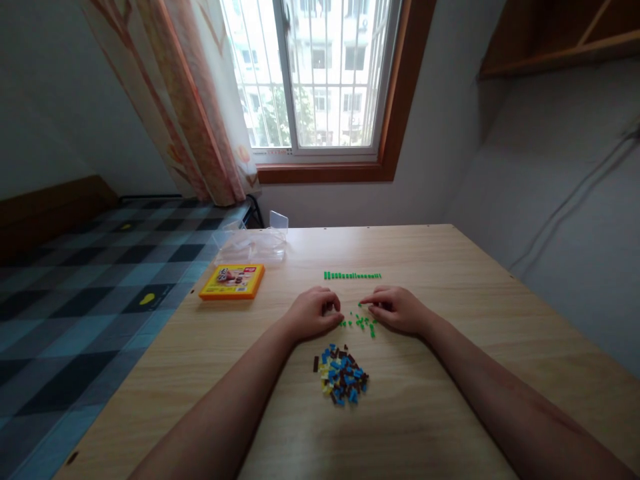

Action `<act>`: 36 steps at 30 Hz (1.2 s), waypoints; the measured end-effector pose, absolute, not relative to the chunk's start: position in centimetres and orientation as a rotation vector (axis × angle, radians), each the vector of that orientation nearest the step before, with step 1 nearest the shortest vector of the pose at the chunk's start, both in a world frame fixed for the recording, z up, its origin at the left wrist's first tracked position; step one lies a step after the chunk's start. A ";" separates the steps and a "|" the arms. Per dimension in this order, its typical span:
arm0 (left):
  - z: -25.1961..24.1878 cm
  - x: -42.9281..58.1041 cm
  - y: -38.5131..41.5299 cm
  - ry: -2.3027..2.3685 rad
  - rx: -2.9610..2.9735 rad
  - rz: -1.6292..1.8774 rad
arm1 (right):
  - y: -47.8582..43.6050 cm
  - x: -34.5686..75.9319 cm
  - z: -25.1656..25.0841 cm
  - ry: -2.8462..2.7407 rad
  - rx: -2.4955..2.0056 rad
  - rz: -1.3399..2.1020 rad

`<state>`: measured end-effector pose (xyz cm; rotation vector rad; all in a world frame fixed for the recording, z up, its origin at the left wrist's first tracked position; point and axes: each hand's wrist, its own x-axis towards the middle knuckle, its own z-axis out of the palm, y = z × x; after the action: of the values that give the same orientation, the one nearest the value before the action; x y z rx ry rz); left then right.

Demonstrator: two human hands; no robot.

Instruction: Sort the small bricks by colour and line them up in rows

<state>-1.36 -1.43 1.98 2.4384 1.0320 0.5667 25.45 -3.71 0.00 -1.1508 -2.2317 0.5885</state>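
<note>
The index finger (371, 299) of the right hand (401, 312) is stretched toward a small green piece (360, 305); the thumb is set slightly apart below it, and whether the piece is touched cannot be told. The fingers of the left hand (313, 313) are curled inward, and whether anything is held in them cannot be told. Between the hands, loose green pieces (373, 331) are scattered on the worktop (415, 413). Beyond them, green bricks are lined up in a row (341, 275). Nearer the body, blue, brown and yellow bricks are heaped in a pile (345, 377). To the left, a yellow-orange box (233, 282) is laid flat, with clear plastic packaging (253, 250) placed behind it. Farther left, a bed (107, 267) is covered in checked cloth.
</note>
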 end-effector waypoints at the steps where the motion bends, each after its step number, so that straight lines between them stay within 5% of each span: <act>1: 2.0 -1.3 -1.4 1.040 2.451 0.556 | -3.8 25.6 0.2 -2.238 -1.150 0.598; 36: 1.8 -2.0 -1.0 0.953 2.483 0.537 | -3.7 25.7 -0.2 -2.180 -1.248 0.663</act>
<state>-2.04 -0.97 1.84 2.4828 0.9526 0.5368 25.72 -3.65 -0.21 -1.2479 -2.1796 0.6627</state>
